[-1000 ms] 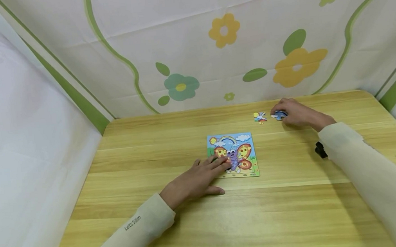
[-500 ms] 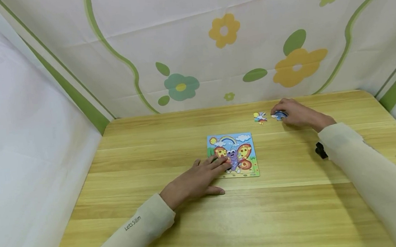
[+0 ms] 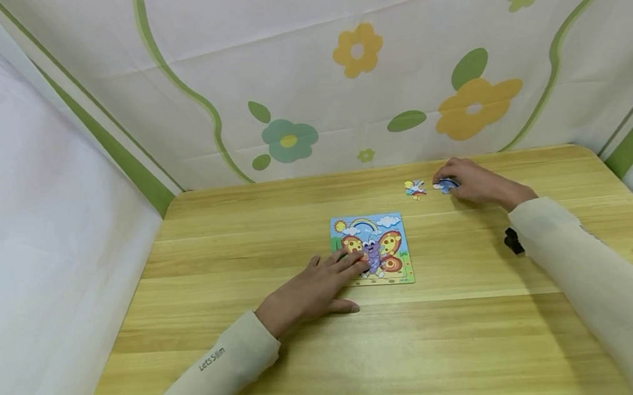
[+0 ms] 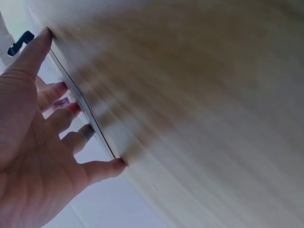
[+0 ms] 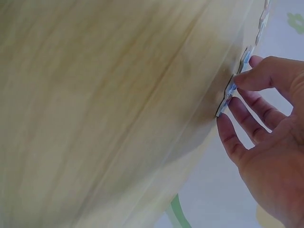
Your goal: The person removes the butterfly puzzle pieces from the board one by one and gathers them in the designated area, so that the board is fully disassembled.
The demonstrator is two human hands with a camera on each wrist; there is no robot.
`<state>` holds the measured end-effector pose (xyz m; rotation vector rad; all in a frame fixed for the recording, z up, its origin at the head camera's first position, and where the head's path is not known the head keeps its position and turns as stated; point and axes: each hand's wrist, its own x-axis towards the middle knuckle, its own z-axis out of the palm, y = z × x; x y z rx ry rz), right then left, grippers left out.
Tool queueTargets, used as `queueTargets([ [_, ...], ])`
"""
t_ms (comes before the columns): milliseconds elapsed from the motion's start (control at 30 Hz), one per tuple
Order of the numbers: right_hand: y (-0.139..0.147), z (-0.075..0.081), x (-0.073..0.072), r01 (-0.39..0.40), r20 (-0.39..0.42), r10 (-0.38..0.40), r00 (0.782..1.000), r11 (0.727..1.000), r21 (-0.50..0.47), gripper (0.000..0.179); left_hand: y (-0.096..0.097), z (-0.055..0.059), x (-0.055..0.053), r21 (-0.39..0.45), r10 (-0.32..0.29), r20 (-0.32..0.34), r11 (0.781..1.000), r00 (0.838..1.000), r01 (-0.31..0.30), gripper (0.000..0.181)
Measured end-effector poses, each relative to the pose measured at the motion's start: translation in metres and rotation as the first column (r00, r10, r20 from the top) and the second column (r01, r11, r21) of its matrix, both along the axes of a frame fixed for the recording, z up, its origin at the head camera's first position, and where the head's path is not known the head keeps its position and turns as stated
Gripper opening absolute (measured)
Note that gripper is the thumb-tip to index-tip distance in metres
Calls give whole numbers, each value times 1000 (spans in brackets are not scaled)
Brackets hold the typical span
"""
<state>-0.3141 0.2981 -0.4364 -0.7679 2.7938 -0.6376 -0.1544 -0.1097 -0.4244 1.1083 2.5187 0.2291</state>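
Note:
A square butterfly puzzle (image 3: 389,229) lies flat on the wooden table. My left hand (image 3: 314,287) rests on its lower left part, fingers spread and nearly straight, with the thumb on the wood below the board. Those fingers hide part of the butterfly's left wing. Near the far right of the table, my right hand (image 3: 478,181) holds a blue puzzle piece (image 3: 448,185) between thumb and curled fingers. In the right wrist view this piece (image 5: 222,106) lies at table level. Just left of it is a second, multicoloured puzzle piece (image 3: 415,189), apart from the hand.
The table (image 3: 398,360) ends at the back against a white curtain (image 3: 337,114) printed with flowers. Another white cloth (image 3: 30,216) hangs along the left side. A small black object (image 3: 513,240) shows at the right sleeve's cuff.

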Motion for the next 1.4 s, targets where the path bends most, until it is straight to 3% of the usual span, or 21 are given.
queueTargets([
  [300, -9, 6, 3, -10, -48, 9, 999, 1000, -5, 47, 2, 0, 1, -35, -14, -43, 999, 999, 13, 81],
  [500, -29, 15, 10, -26, -26, 25, 999, 999, -40, 49, 4, 0, 3, -50, -28, -54, 998, 998, 25, 80],
  [700, -52, 18, 18, -84, -27, 82, 996, 994, -72, 43, 10, -1, 5, -48, -66, -58, 997, 996, 63, 79],
  [867, -71, 21, 24, -125, -26, 123, 992, 989, -77, 48, 15, 0, 5, -62, -86, -81, 995, 993, 81, 79],
  [1400, -118, 17, 44, -234, 36, 236, 971, 971, -42, 41, 17, 1, 5, -79, -76, -70, 994, 995, 70, 77],
])
